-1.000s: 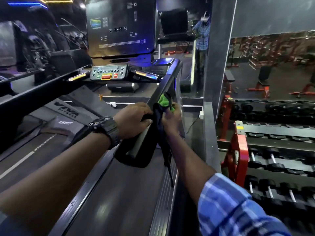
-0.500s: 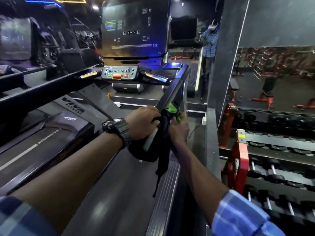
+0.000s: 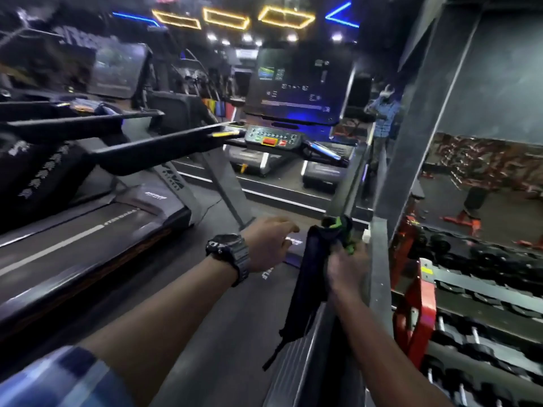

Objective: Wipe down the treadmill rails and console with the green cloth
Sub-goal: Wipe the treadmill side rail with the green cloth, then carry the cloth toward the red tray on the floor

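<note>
Console [image 3: 273, 139] between rails [image 3: 158, 146]

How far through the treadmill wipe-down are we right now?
Nothing looks provably finished; cleanliness isn't visible. In hand: the right hand holds the green cloth against the right rail, low down; the left hand hovers free. Apparently left: upper right rail, left rail, console.

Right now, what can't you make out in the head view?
- Right hand: motion-blurred, so its grip on the cloth is unclear.
- Rail: its near end is hidden behind the cloth; contact can't be confirmed.
- Console: button labels too small and blurred.
- Screen: text unreadable.
- Left hand: fingertips smeared; it seems to touch nothing.
- Dumbbells: cut off by the right edge.
</note>
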`<state>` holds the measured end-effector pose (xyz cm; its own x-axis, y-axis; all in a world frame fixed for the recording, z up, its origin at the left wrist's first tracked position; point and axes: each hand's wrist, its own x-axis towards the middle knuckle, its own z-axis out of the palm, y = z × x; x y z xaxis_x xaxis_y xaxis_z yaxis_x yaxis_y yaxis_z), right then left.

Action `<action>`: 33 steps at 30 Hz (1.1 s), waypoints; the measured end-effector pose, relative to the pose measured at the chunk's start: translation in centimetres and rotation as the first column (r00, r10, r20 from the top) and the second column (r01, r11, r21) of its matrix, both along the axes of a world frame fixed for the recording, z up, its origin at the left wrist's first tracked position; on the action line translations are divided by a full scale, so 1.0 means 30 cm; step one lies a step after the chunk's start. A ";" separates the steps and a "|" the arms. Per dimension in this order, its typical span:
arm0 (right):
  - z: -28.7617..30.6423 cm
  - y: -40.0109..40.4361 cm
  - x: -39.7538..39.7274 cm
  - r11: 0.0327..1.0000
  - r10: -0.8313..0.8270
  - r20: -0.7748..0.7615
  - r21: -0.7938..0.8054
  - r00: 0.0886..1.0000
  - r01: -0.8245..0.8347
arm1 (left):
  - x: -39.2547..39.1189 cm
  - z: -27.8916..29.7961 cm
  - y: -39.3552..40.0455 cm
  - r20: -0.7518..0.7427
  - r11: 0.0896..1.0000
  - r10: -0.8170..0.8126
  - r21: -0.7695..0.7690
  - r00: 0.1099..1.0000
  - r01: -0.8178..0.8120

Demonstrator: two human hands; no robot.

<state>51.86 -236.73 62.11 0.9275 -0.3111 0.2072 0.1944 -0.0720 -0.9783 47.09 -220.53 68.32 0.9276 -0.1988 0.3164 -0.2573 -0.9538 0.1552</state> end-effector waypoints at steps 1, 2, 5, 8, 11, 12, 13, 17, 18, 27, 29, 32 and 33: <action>0.000 0.053 -0.056 0.998 0.054 -0.011 -0.032 0.998 -0.054 | -0.060 0.003 0.043 0.004 1.000 0.020 -0.017 1.000 -0.020; 0.014 0.124 -0.114 0.989 0.125 -0.016 -0.082 0.992 -0.126 | -0.124 0.013 0.096 0.016 0.999 0.045 -0.026 0.999 -0.044; 0.095 0.373 -0.237 0.951 0.282 0.039 -0.147 0.959 -0.273 | -0.316 0.078 0.279 0.067 0.985 0.170 0.005 0.983 -0.170; 0.242 0.618 -0.345 0.897 0.421 0.115 -0.198 0.900 -0.394 | -0.533 0.160 0.501 0.191 0.924 0.367 0.039 0.910 -0.380; 0.363 0.830 -0.460 0.811 0.576 0.203 -0.270 0.792 -0.520 | -0.764 0.217 0.682 0.278 0.811 0.551 0.041 0.787 -0.583; 0.394 0.908 -0.515 0.773 0.630 0.232 -0.286 0.741 -0.567 | -0.851 0.232 0.735 0.307 0.768 0.599 0.042 0.739 -0.640; 0.414 0.983 -0.566 0.736 0.676 0.247 -0.288 0.695 -0.613 | -0.935 0.248 0.773 0.328 0.723 0.644 0.036 0.691 -0.690; 0.478 1.237 -0.813 0.527 0.847 0.264 -0.293 0.462 -0.798 | -1.263 0.301 0.868 0.338 0.483 0.825 -0.007 0.453 -0.875; 0.485 1.296 -0.887 0.471 0.875 0.274 -0.304 0.398 -0.828 | -1.355 0.311 0.881 0.343 0.407 0.861 -0.019 0.376 -0.913; 0.458 1.441 -1.606 -0.050 0.942 0.278 -0.442 -0.189 -0.896 | -2.158 0.271 0.581 0.265 -0.306 0.910 -0.088 -0.319 -0.948; 0.448 1.407 -1.746 -0.145 0.920 0.265 -0.456 -0.290 -0.878 | -2.274 0.249 0.470 0.254 -0.407 0.872 -0.102 -0.419 -0.908; 0.436 1.335 -1.965 -0.269 0.872 0.255 -0.462 -0.417 -0.845 | -2.438 0.227 0.310 0.286 -0.515 0.804 -0.107 -0.522 -0.851; 0.431 1.316 -2.033 -0.302 0.858 0.248 -0.466 -0.450 -0.832 | -2.487 0.223 0.263 0.294 -0.547 0.778 -0.114 -0.555 -0.829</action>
<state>-9.12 -197.25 75.04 -0.2260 0.8031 0.5513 0.2898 0.5958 -0.7490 -27.53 -212.64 75.00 -0.3269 0.7338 0.5956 0.9446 0.2741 0.1807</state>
